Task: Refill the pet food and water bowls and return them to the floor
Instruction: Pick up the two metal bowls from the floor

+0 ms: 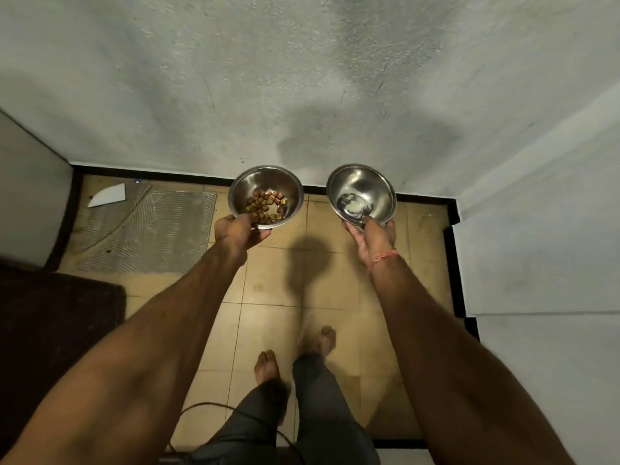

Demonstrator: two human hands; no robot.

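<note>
Two steel bowls are held out in front of me, above the tiled floor (268, 330). My left hand (238, 234) grips the near rim of the food bowl (260, 184), which holds several brown kibble pieces (266, 206). My right hand (370, 238) grips the near rim of the water bowl (364, 187), thumb inside; a little clear water shimmers at its bottom. The bowls hang side by side, apart from each other, close to the grey wall (302, 78).
A grey ribbed mat (151, 229) lies on the floor at the left with a white shard (109, 195) on it. A dark rug (50, 313) is at the far left. A black skirting runs along the wall. My bare feet (295, 350) stand below, beside a dark cable (201, 406).
</note>
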